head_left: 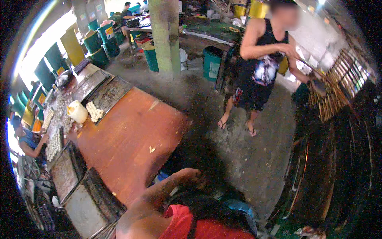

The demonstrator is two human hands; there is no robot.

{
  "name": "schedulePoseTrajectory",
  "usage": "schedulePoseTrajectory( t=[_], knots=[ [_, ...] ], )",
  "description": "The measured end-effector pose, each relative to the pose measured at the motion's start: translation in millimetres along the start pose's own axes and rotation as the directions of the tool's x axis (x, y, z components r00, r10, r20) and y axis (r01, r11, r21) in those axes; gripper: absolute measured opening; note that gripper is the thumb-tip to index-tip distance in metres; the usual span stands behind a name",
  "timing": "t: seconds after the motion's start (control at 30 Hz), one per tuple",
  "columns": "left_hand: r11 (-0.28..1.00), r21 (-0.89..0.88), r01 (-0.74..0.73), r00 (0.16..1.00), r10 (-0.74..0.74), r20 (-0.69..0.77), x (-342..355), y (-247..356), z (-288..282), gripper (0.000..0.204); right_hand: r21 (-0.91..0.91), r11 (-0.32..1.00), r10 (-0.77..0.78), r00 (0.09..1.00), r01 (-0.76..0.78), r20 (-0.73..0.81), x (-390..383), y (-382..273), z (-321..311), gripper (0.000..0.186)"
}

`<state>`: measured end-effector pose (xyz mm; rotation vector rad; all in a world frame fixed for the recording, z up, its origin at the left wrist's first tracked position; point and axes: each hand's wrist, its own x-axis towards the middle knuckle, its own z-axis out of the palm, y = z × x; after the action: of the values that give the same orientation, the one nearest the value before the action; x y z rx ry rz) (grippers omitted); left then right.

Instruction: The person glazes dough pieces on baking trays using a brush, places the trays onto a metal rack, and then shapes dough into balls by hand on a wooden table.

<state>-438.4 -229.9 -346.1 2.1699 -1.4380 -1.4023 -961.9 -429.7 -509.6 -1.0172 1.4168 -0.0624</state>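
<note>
My left arm comes in from the lower edge, bent at the elbow. My left hand [190,175] is beside the near right corner of a reddish-brown worktable [131,135], over dark shadow. Its fingers look curled in, and anything inside them is hidden. My right hand is out of view. A small pale scrap [152,149] lies on the bare tabletop. Farther along the table stands a white plastic container [77,112], next to a cluster of pale dough pieces [94,111]. Dark baking trays [108,97] lie beyond it.
More trays [85,211] rest along the table's left side, near a seated person [30,141] at rows of pale pieces. On the right, a standing person [264,59] holds a long tool over a slatted rack [332,99]. A pillar [165,38] and green bins [213,63] stand behind.
</note>
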Motion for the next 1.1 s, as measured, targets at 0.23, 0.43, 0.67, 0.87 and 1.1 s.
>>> schedulePoseTrajectory(
  t=[0.23, 0.43, 0.67, 0.87, 1.1],
  knots=[
    [0.881, 0.303, -0.363, 0.918, 0.394, -0.043, 214, 43, -175, 0.044, -0.012, 1.0, -0.024, 0.998, 0.023, -0.053, 109, -203, 28, 0.022],
    [0.945, 0.194, -0.262, 0.931, 0.301, -0.208, 279, 39, -320, 0.043, -0.136, 0.988, -0.064, 0.993, 0.077, 0.099, 268, -373, 99, 0.021],
    [0.937, -0.342, 0.066, 0.844, -0.235, -0.482, 257, -83, -427, 0.041, -0.29, 0.896, -0.227, 0.908, 0.337, 0.352, 433, -640, 243, 0.026],
    [0.758, -0.65, -0.05, 0.055, -0.648, -0.76, 174, -163, -457, 0.042, -0.273, 0.696, -0.41, 0.68, 0.664, 0.609, 469, -866, 487, 0.033],
    [0.267, -0.214, -0.94, -0.306, -0.936, 0.174, 66, -342, -507, 0.032, -0.591, 0.242, -0.385, 0.636, 0.769, 0.669, 507, -965, 650, 0.045]
  ],
)
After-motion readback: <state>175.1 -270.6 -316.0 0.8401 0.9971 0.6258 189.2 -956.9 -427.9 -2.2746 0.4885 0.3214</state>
